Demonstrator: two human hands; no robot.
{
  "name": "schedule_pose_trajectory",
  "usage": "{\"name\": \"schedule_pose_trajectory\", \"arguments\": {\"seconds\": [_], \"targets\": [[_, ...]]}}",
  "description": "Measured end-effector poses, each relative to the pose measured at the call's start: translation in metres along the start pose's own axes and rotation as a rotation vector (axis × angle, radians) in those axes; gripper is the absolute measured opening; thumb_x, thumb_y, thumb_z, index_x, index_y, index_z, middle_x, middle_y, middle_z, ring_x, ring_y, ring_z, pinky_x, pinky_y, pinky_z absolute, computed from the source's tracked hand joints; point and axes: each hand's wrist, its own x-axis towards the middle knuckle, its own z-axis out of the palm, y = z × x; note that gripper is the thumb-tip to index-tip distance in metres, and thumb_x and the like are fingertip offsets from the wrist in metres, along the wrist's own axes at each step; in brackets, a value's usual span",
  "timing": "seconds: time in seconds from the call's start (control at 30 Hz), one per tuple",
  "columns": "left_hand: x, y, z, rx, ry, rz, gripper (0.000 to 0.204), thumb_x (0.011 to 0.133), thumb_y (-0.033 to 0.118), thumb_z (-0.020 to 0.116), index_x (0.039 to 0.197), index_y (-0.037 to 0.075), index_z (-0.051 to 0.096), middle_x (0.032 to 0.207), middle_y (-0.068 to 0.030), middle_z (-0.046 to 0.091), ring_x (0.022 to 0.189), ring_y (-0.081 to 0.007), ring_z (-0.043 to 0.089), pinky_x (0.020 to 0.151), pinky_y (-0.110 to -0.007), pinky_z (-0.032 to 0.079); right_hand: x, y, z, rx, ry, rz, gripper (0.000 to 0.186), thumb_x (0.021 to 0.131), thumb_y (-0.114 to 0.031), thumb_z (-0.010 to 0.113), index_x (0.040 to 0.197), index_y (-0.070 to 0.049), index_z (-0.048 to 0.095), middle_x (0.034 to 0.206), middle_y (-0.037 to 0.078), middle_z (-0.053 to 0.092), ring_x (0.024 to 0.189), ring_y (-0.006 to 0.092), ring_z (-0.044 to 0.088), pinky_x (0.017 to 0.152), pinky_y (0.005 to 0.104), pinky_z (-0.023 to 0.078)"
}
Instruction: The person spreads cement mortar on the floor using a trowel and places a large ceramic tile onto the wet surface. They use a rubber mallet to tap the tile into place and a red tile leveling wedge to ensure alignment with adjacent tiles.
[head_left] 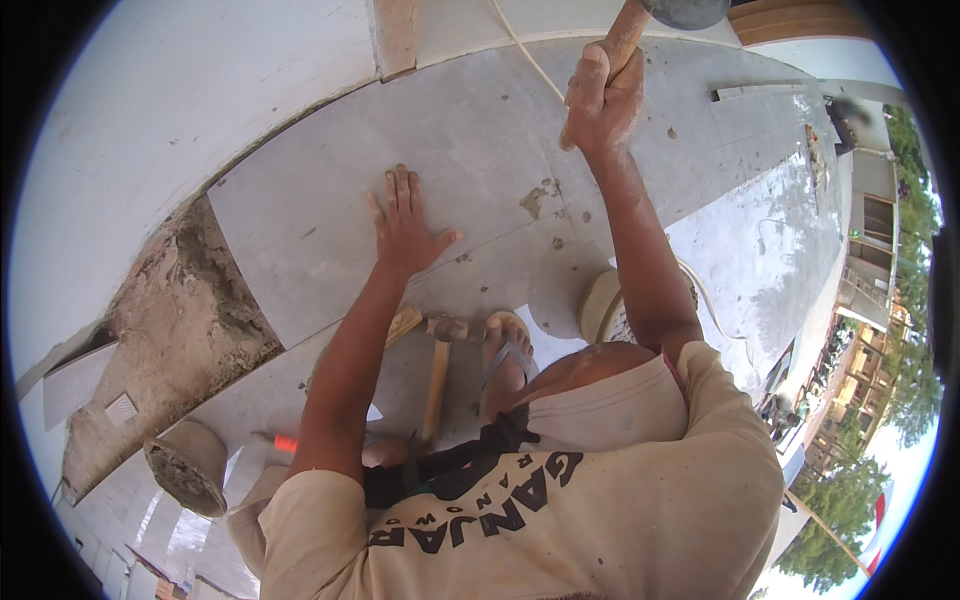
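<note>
My left hand [406, 228] lies flat with fingers spread on a large grey floor tile [310, 190]. Raised toward the top of the view, my right hand [605, 95] is wrapped round the wooden handle of a mallet [626, 32]. The mallet's dark, rounded head is partly cut off by the upper edge. Left of the tile is a patch of rough mortar bed [190, 300], open to view along the tile's edge. A hammer [437, 385] with a wooden handle rests on the floor beside my sandalled foot.
A mortar-crusted bucket [188, 468] lies tipped at the lower left, near an orange-handled tool [284, 443]. Another bucket [603, 305] stands beside my right forearm. A white wall [170, 130] borders the tiles, and a pale cord [527, 52] runs down onto them. Mortar crumbs dot the surface.
</note>
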Motion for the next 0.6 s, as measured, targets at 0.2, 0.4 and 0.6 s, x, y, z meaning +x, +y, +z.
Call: {"name": "schedule_pose_trajectory", "arguments": {"seconds": [0.2, 0.4, 0.6], "targets": [[0.01, 0.015, -0.005, -0.047, -0.062, -0.022, 0.118, 0.076, 0.073, 0.059, 0.152, -0.005, 0.013, 0.16, -0.022, 0.007, 0.149, -0.037, 0.003, 0.115, -0.063, 0.002, -0.055, 0.084, 0.008, -0.61, -0.535, 0.263, 0.041, 0.098, -0.038, 0.052, 0.112, 0.001, 0.048, 0.076, 0.02, 0.063, 0.072, 0.0353, 0.065, 0.062, 0.0463, 0.049], [0.015, 0.003, 0.0, -0.021, 0.013, -0.025, 0.118, 0.077, 0.073, 0.058, 0.152, -0.006, 0.012, 0.16, -0.0223, 0.007, 0.149, -0.0376, 0.004, 0.115, -0.063, 0.002, 0.006, -0.002, 0.017, -0.171, -0.296, 0.199, 0.046, 0.098, -0.042, 0.052, 0.108, 0.003, 0.053, 0.075, 0.02, 0.061, 0.07, 0.0361, 0.065, 0.063, 0.0448, 0.049], [0.016, 0.013, -0.005, -0.058, -0.045, -0.033, 0.117, 0.077, 0.072, 0.059, 0.151, -0.005, 0.012, 0.16, -0.0226, 0.007, 0.149, -0.0373, 0.003, 0.116, -0.062, 0.0, -0.055, 0.088, 0.021, -0.377, -0.292, 0.167, 0.044, 0.098, -0.041, 0.052, 0.103, 0.003, 0.052, 0.073, 0.02, 0.06, 0.066, 0.037, 0.062, 0.062, 0.0455, 0.049]]}}
